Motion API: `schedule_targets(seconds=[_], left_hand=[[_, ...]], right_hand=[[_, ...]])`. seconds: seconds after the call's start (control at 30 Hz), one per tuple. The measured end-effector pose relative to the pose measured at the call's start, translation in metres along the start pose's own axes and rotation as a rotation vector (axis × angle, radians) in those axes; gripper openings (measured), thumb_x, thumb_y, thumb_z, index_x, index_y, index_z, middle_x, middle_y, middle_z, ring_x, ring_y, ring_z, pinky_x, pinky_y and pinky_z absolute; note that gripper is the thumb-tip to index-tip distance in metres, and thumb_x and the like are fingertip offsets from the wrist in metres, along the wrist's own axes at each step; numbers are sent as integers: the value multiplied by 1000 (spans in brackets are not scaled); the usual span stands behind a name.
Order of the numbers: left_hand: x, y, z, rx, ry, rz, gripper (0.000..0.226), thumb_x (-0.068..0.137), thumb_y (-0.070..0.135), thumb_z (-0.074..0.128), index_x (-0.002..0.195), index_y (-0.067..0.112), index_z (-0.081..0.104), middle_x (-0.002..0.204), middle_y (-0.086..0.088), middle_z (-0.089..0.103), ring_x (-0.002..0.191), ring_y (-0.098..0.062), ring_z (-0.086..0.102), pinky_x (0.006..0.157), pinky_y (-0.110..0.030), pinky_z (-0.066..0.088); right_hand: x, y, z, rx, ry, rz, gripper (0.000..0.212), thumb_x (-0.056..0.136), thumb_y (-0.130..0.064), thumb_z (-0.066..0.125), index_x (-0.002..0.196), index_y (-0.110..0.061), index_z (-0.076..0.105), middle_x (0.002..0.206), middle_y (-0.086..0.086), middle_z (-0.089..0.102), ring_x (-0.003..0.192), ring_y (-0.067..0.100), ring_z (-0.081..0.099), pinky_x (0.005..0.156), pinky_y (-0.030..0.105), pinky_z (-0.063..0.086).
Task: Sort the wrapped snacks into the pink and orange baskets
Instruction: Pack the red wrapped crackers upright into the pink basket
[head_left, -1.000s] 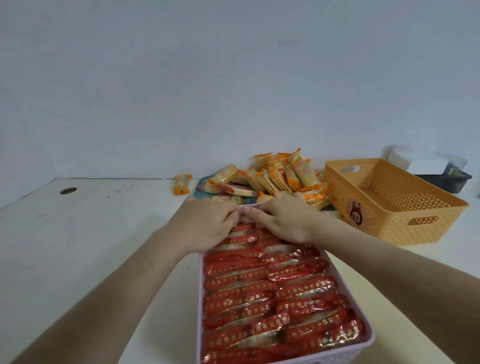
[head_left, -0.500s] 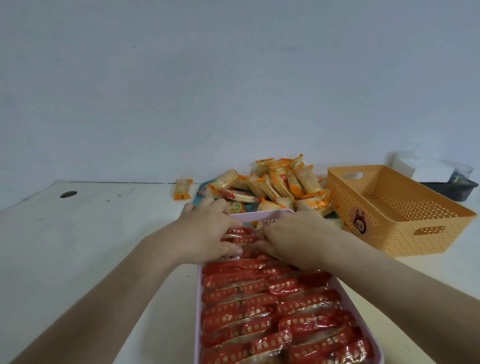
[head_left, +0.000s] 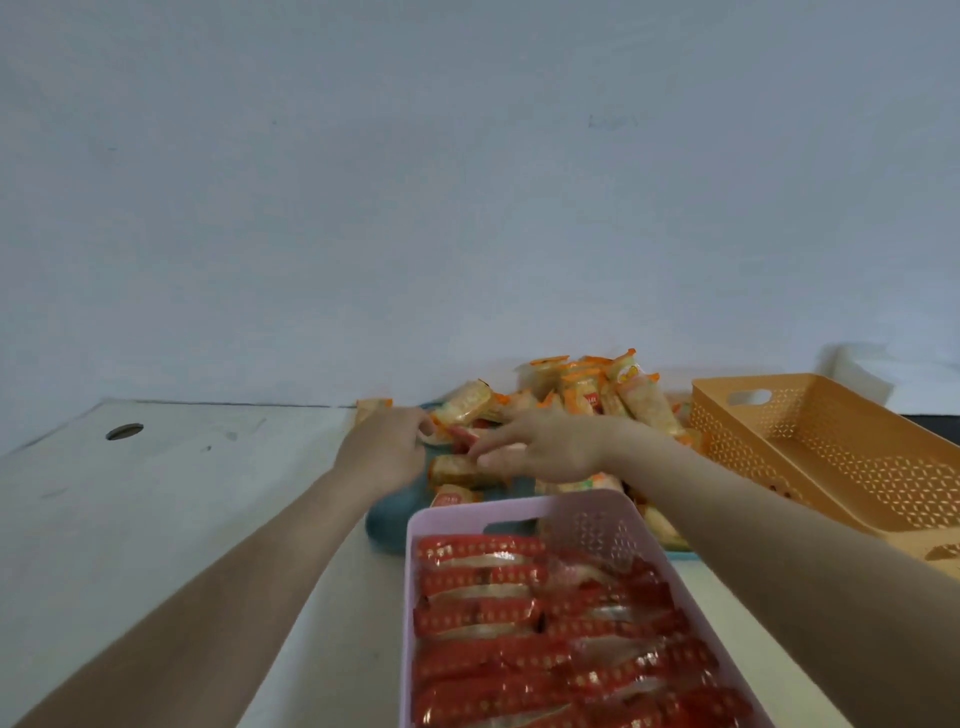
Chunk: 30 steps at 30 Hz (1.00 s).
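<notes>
The pink basket (head_left: 519, 512) stands at the near centre, packed with rows of red-wrapped snacks (head_left: 519, 613). An orange basket (head_left: 810, 457) sits at the right with little showing inside. Behind the pink basket, a heap of orange-wrapped snacks (head_left: 587, 389) lies on a teal tray (head_left: 395, 514). Both hands reach over the heap's near left part. My left hand (head_left: 384, 452) has its fingers curled at a pale, orange-edged wrapped snack (head_left: 432, 437). My right hand (head_left: 545, 447) stretches its fingers leftward, with the tips beside a red-wrapped snack (head_left: 464, 439).
One orange-wrapped snack (head_left: 371, 406) lies alone on the white table (head_left: 182, 493) left of the heap. There is a round hole (head_left: 124, 431) in the table at the far left. A white box (head_left: 857, 364) stands behind the orange basket, against the wall.
Both hands have left the far end of the pink basket and moved forward to the snack heap. The view has tilted up, so the pink basket sits lower in the frame.
</notes>
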<state>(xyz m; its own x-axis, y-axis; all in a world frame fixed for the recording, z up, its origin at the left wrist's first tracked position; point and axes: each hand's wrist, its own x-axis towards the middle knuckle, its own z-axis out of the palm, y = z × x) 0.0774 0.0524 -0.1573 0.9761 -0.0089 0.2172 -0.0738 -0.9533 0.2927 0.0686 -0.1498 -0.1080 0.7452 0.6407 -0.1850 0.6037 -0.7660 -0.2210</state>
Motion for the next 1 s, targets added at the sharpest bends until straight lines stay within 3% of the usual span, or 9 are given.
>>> schedule_targets(seconds=[0.1, 0.2, 0.3, 0.5, 0.6, 0.7, 0.8, 0.9, 1.0], left_hand=[[33, -17, 22, 131, -104, 6, 40, 83, 13, 51, 122, 20, 56, 124, -5, 60, 116, -27, 54, 95, -39, 46], [50, -31, 37, 215, -113, -13, 41, 83, 11, 51, 122, 23, 55, 124, -4, 56, 120, -30, 50, 95, -38, 45], [55, -41, 40, 182, 76, -64, 23, 86, 20, 56, 101, 32, 69, 107, -4, 64, 108, -29, 58, 81, -37, 47], [36, -38, 24, -16, 268, 4, 19, 93, 25, 51, 93, 14, 67, 102, -9, 66, 99, -28, 56, 74, -35, 44], [14, -15, -14, -252, 390, 1, 16, 96, 24, 49, 95, 12, 59, 91, -8, 68, 86, -29, 60, 71, -35, 43], [-16, 15, -58, -353, 472, 137, 9, 95, 26, 52, 93, 18, 57, 75, 2, 66, 70, -21, 61, 65, -28, 45], [-49, 49, -89, -488, 466, 307, 7, 95, 30, 58, 93, 25, 63, 64, 10, 61, 59, -6, 57, 56, -13, 40], [-68, 74, -98, -510, 395, 420, 13, 96, 35, 55, 94, 29, 67, 78, 10, 66, 74, -5, 61, 68, -19, 45], [-75, 89, -95, -471, 256, 468, 23, 101, 33, 46, 95, 29, 68, 87, 18, 68, 85, 7, 60, 72, -9, 42]], right_hand=[[30, 1, 10, -127, -147, 58, 52, 98, -56, 29, 142, -34, 44, 154, 2, 35, 146, 26, 19, 117, 47, 12], [40, 9, 17, -23, -99, 118, 52, 98, -54, 33, 128, -22, 59, 125, 4, 58, 117, 25, 51, 96, 40, 38], [37, 15, 19, 28, 235, 125, 35, 97, -40, 45, 104, -13, 68, 100, 6, 66, 94, 26, 60, 73, 32, 40], [8, 21, -5, 484, 850, 152, 11, 80, -11, 69, 89, -16, 64, 88, -2, 68, 85, 17, 63, 74, 22, 51], [-18, 17, -15, 860, 754, 98, 29, 80, -4, 71, 101, -17, 56, 83, -2, 65, 73, 12, 61, 60, 13, 46], [-44, 7, -24, 1043, 606, -39, 46, 83, 1, 70, 123, -19, 58, 83, 1, 64, 80, 13, 63, 69, 20, 50], [-68, -10, -28, 918, 562, -134, 40, 85, 5, 65, 119, -16, 66, 88, 7, 62, 80, 15, 62, 73, 27, 51], [-88, -20, -25, 798, 601, -100, 39, 85, 8, 60, 113, -18, 64, 93, 14, 63, 75, 24, 59, 78, 41, 55], [-105, -17, -15, 745, 579, -24, 52, 77, 6, 63, 114, -29, 58, 103, 16, 64, 75, 29, 67, 79, 55, 56]])
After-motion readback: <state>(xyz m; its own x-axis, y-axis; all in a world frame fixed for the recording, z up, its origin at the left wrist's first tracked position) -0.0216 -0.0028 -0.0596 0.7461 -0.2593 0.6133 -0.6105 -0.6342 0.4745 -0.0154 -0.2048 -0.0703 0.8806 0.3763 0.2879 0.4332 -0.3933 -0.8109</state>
